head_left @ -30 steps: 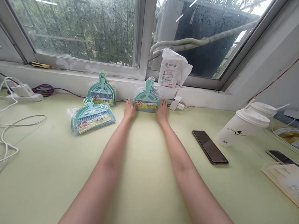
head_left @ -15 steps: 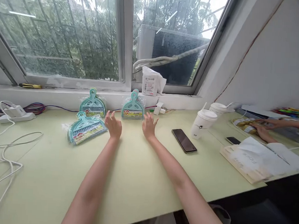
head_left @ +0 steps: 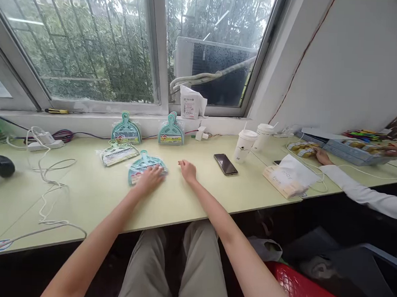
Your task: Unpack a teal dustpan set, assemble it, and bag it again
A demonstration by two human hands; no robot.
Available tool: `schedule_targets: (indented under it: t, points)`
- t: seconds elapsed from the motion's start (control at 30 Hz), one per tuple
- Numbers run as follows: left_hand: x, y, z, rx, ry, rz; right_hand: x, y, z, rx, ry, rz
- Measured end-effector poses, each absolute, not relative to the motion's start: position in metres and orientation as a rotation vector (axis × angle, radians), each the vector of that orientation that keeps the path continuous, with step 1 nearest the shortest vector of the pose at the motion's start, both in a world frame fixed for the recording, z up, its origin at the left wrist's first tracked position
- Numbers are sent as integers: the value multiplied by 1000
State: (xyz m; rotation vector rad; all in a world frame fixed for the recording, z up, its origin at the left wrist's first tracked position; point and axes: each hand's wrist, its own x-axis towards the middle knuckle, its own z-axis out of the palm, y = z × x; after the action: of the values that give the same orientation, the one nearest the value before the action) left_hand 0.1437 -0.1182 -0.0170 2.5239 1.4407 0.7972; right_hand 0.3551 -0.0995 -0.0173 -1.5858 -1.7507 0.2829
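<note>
My left hand [head_left: 152, 178] grips the lower right part of a turquoise dustpan and brush set [head_left: 138, 166] in clear plastic, its fingers lying over the front and slightly blurred. The thumb is hidden. To the right, my right hand [head_left: 188, 171] hovers over or rests on the table, fingers loosely bent and open, holding nothing. Behind the left hand, another packed dustpan set [head_left: 120, 154] lies flat, looking paler. Two upright groups of dustpan sets, one at the left [head_left: 126, 129] and one in the middle [head_left: 171, 130], lean against the wall under the window.
A phone [head_left: 225, 164] lies right of my right hand, near two lidded paper cups [head_left: 244, 146]. Farther right are a tissue pack [head_left: 285, 179] and a co-worker's hand [head_left: 322, 156] at yellowish packets [head_left: 303, 149]. White cables [head_left: 46, 193] trail across the left. The table's front edge lies close.
The camera view has shifted back and down. My left hand has taken a dustpan set from the lying pile and brought it nearer and rightward. My right hand has drawn back from the middle group.
</note>
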Motion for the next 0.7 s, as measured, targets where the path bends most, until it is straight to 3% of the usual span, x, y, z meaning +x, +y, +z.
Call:
schedule_targets:
  t: [0.1,0.2,0.37,0.57,0.7]
  points:
    - [165,-139,-15,2659,1230,810,355,-105,-22,-1574,-1699,441]
    - [168,-134,-7,2661,1342,912,358,-106,-24,-1463,-1631,586]
    - [163,-102,6,1905,1761,1309,363,-102,-17,-1296,-1284,715]
    - [164,-100,9,1342,1025,1152,365,-97,-10,-1162,-1165,688]
    - [162,-104,4,1296,925,1077,361,-107,-9,-1290,-1260,457]
